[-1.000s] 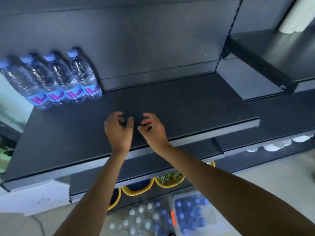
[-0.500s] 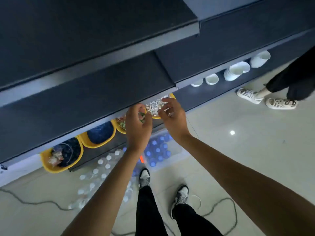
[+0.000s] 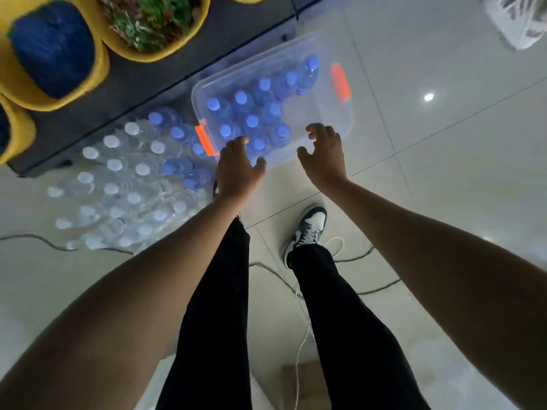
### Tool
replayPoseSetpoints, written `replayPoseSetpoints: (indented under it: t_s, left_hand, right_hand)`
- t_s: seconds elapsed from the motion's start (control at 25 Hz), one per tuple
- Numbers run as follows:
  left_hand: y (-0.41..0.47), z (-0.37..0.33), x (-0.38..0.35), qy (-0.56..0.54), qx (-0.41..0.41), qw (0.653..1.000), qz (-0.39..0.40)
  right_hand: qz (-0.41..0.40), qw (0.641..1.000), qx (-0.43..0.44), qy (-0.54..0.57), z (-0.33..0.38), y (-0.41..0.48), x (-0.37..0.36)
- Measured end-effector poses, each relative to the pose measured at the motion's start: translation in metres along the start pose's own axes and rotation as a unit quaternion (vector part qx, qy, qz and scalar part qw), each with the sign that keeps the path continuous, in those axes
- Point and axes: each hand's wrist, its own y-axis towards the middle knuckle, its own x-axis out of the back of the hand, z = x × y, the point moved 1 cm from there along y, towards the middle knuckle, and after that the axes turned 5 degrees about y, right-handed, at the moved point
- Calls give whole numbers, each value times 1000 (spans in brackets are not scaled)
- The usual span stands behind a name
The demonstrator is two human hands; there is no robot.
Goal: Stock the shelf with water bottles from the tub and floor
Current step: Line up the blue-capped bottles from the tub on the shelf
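Head view, left to right: floor bottles (image 3: 124,184), clear plastic, white and blue round caps, standing upright, long axes vertical, caps facing you, packed together on pale tile. Tub (image 3: 321,103), clear rectangular plastic with orange latches (image 3: 204,140), just beside them; its bottles (image 3: 251,121) upright, blue caps up. Your left hand (image 3: 236,170) is over the tub's near corner and your right hand (image 3: 324,158) over its near rim: apart, fingers loosely spread, holding nothing.

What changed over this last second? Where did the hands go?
Both hands dropped from the upper shelf toward the floor: the left hand and right hand now reach over the clear tub of blue-capped bottles. Nothing was picked up or released; both hands stay empty and open.
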Motion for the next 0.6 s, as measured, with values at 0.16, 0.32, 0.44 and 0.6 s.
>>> replayPoseSetpoints:
  t_s: [0.16,0.32,0.44,0.6]
  left_hand:
    - [64,23,-66,126,-16,992,15]
    - [104,47,-107,220,-18,974,43]
    - [120,63,-129,247,-24,968,29]
    - [133,66,-137,208,-17,978,-22]
  right_hand:
    - [29,990,22,-136,-27,66,-64]
    - [85,981,3,-175,-54,115,-95]
    - [119,979,3,-168,-72,138,-111]
    - [114,989,-1,-93,-73,167,-127]
